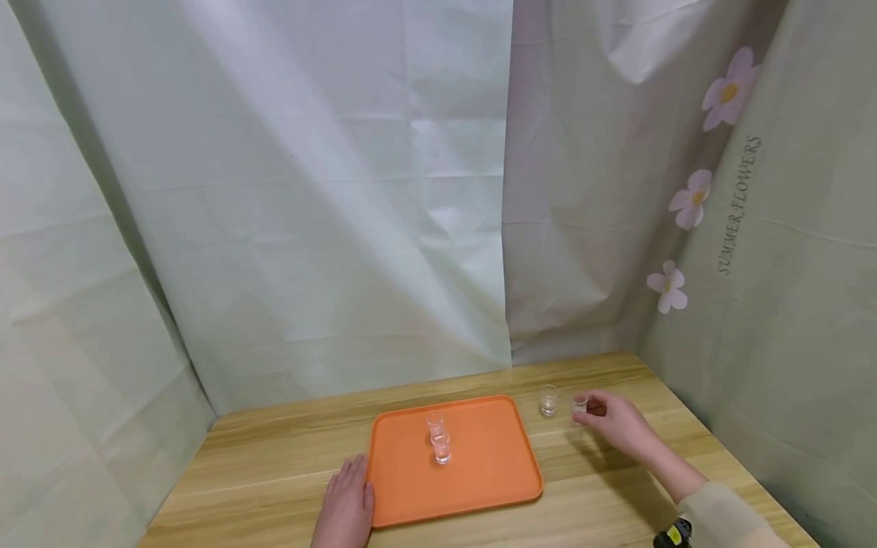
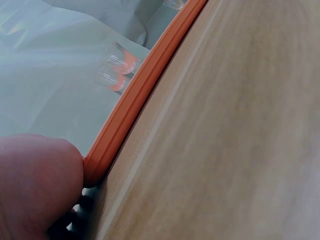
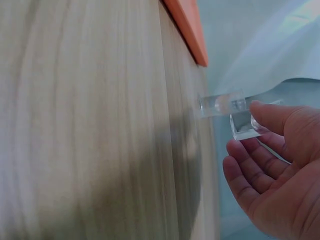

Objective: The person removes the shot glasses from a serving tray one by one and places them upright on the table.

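Note:
An orange tray (image 1: 489, 468) lies on the wooden table. On it stand two small clear shot glasses (image 1: 442, 450), one just behind the other, left of its middle. My left hand (image 1: 345, 504) rests with straight fingers beside the tray's left edge, its thumb touching the rim (image 2: 131, 95). Right of the tray, my right hand (image 1: 620, 426) pinches a clear shot glass (image 3: 244, 129) between thumb and fingers; the fingers partly hide it. Another shot glass (image 1: 548, 401) stands upright on the table, between the tray and the held one.
The wooden table (image 1: 274, 472) meets pale green curtains (image 1: 308, 228) at the back and sides. Pink-white flowers (image 1: 690, 199) and lettering are printed on the right-hand curtain. A dark wrist strap (image 1: 674, 534) shows at the right sleeve.

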### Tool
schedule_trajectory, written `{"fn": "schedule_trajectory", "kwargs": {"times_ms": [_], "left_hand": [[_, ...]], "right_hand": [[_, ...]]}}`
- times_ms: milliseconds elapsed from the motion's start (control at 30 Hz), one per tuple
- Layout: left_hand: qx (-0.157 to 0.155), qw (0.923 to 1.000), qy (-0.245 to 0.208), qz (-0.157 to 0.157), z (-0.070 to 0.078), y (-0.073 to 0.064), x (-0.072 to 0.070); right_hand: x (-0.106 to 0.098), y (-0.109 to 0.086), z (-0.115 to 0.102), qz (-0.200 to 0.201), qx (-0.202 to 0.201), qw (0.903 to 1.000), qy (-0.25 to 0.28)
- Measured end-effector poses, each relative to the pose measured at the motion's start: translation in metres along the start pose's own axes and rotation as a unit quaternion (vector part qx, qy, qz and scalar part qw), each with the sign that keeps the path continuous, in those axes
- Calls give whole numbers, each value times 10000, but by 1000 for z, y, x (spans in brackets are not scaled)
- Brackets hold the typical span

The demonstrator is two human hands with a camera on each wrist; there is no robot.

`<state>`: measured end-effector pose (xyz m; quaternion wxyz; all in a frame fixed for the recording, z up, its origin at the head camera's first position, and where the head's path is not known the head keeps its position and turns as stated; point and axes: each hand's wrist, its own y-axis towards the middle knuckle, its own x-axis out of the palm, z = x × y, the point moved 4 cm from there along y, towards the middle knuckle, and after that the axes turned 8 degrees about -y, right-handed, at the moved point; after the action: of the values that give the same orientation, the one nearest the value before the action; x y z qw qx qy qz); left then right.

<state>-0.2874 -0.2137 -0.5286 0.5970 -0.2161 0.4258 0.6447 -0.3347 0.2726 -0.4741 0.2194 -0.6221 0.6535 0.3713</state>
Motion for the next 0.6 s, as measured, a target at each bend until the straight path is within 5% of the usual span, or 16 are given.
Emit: {"fn": "schedule_trajectory", "kwargs": {"times_ms": [400,600], "left_hand": [[19,9999,64,-90,3,-1,-2],[237,9996,14,179,-4,-1,1]], "right_hand": [[5,20,11,175,49,9998,20],[11,27,17,180,122,9997,-56]]}}
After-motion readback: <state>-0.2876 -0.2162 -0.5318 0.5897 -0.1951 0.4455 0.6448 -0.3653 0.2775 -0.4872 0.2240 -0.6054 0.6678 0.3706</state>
